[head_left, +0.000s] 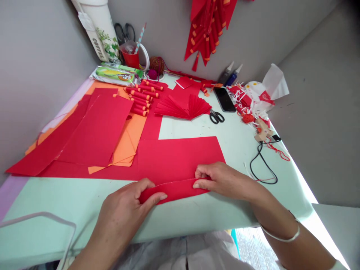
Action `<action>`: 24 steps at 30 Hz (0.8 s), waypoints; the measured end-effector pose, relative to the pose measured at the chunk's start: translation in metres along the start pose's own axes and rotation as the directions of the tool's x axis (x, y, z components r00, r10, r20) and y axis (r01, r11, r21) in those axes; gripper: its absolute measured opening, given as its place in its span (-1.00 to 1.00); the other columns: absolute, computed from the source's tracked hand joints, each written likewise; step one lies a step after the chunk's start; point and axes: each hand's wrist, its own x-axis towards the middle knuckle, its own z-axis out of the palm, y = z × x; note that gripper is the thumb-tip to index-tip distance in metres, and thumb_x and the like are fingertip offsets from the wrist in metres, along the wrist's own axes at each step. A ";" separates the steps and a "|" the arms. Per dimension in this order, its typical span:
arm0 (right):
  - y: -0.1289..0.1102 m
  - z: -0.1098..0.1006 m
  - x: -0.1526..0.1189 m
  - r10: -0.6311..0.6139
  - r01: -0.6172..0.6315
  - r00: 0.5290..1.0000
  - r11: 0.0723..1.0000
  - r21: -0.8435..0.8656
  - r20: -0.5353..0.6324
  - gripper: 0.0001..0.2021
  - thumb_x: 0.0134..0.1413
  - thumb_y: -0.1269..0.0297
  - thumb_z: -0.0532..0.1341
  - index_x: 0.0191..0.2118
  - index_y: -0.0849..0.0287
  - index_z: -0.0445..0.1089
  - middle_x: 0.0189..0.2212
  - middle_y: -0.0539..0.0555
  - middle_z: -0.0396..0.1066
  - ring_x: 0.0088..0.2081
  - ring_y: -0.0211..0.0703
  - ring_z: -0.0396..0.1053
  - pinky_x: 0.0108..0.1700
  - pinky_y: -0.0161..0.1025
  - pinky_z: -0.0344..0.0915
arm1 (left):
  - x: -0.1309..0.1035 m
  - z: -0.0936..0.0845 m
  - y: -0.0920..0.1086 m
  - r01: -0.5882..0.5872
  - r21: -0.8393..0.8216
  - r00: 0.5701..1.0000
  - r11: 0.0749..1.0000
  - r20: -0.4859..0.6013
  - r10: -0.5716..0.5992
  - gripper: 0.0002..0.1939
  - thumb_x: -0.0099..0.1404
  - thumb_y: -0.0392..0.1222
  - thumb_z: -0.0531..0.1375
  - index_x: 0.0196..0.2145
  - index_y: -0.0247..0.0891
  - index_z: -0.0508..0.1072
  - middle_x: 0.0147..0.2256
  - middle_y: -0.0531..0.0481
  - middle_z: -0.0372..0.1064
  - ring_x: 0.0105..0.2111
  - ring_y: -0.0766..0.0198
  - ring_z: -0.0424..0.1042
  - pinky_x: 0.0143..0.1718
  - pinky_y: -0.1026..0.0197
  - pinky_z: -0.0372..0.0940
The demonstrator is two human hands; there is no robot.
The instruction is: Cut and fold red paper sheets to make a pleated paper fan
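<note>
A sheet of red paper [180, 155] lies near the front edge of the table, its near edge folded up into a strip. My left hand [128, 202] grips the left end of that strip, thumb on the near side and fingers behind. At the right end my right hand [215, 178] pinches the same fold between thumb and curled fingers. Beyond the sheet are a pleated red paper fan [182, 108] and small black-handled scissors [216, 117]. Several red paper rolls with orange ends [143, 95] are heaped to the left of the fan.
Red sheets [95, 127] overlap orange paper [128, 140] on the left. A phone [224, 99], glue bottles [232, 77], paper scraps [242, 97] and a black cord [263, 161] sit on the right. At the back stands a red cup [131, 59]. A white cable [42, 214] crosses the front left.
</note>
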 end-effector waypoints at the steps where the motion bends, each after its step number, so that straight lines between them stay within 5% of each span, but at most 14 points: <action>1: 0.000 0.000 0.000 0.000 0.000 1.000 1.000 -0.004 0.002 -0.82 0.15 0.11 0.20 -0.37 0.10 0.35 -0.48 -0.06 0.40 -0.44 -0.24 0.27 -0.44 -0.31 0.10 | 0.000 0.000 0.000 -0.005 0.033 1.000 0.999 0.021 0.005 -0.71 0.16 0.18 0.20 -0.42 -0.06 0.50 -0.47 0.10 0.53 -0.44 0.16 0.49 -0.42 0.24 0.20; 14: -0.001 0.002 0.001 0.013 -0.013 1.000 0.999 -0.046 -0.006 -0.81 0.17 0.11 0.18 -0.36 0.09 0.33 -0.46 -0.07 0.42 -0.43 -0.24 0.30 -0.44 -0.30 0.10 | 0.003 0.000 0.005 -0.020 0.175 0.989 0.984 0.150 -0.007 -0.67 0.30 0.15 0.07 -0.39 -0.12 0.41 -0.42 0.05 0.51 -0.37 0.09 0.48 -0.38 0.17 0.16; 24: 0.003 -0.003 0.000 -0.054 0.053 0.997 0.999 0.012 0.061 -0.78 0.10 0.07 0.25 -0.36 0.10 0.34 -0.54 -0.13 0.27 -0.50 -0.31 0.16 -0.48 -0.33 0.04 | 0.002 -0.009 -0.002 -0.027 -0.071 0.977 0.997 0.209 0.042 -0.73 0.15 0.14 0.23 -0.36 -0.09 0.48 -0.38 0.13 0.50 -0.36 0.20 0.46 -0.35 0.25 0.22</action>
